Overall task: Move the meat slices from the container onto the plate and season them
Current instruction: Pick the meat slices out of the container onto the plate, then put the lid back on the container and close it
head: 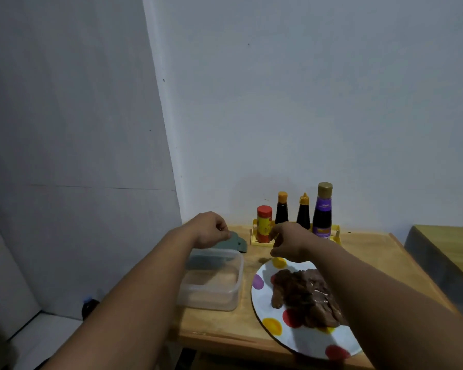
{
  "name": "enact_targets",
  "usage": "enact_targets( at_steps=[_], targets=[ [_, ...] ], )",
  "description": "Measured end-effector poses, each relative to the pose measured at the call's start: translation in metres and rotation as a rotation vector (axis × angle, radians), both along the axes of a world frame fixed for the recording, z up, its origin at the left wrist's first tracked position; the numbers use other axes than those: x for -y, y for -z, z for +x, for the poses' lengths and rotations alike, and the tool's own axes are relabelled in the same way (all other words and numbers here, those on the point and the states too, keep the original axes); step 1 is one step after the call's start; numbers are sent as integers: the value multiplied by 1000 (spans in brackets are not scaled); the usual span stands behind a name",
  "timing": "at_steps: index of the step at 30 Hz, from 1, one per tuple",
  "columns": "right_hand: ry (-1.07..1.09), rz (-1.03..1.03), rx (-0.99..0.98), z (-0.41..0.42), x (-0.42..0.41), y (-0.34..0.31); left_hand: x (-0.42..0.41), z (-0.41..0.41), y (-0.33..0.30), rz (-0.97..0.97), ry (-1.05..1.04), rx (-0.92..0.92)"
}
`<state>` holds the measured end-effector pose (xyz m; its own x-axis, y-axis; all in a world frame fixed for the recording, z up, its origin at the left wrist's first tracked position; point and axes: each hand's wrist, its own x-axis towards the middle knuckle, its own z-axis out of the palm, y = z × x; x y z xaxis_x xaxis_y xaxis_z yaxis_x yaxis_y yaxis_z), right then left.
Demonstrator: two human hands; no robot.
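Meat slices (305, 296) piled on spotted plate (300, 340), near table edge. Clear container (211, 281) left of plate, looks empty. Left hand (210, 231) above container's far rim, fingers curled, grip unclear. Right hand (286, 243) loosely curled, holding nothing, by yellow rack (257, 240) of sauce bottles (322, 209).

We see a small wooden table (372, 252) set into the corner of the room. On its left part lies a clear plastic container (211, 281), and just behind that a grey-green lid (231, 243); at the back stands a yellow rack (262, 240) with a red-capped shaker (264, 224) and three dark sauce bottles (322, 209). On the right front, overhanging the table's near edge, rests a white plate (300, 340) with coloured dots, carrying the meat slices (302, 295).
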<state>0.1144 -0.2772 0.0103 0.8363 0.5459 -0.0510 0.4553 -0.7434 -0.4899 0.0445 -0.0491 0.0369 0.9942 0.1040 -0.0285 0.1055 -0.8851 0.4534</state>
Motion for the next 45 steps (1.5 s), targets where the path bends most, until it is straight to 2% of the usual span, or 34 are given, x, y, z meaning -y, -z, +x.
enact_targets(
  at_steps=[11,20,24,32,40,45],
  targets=[
    [-60,-76,7,39,-65,27,-75,22,22,-23,-167,13],
    [-60,-80,-81,70,-113,56,-136,37,56,-41,-342,-128],
    [-96,-48,-96,81,-123,67,-145,45,71,-201,-426,-246],
    [-158,-71,-109,91,-133,73,-137,57,77,-459,-620,-314],
    [-163,-22,-96,91,-135,75,-141,60,91,-692,-758,-164],
    [-141,24,-26,95,-140,57,-144,62,82,-708,-727,-55]
  ],
)
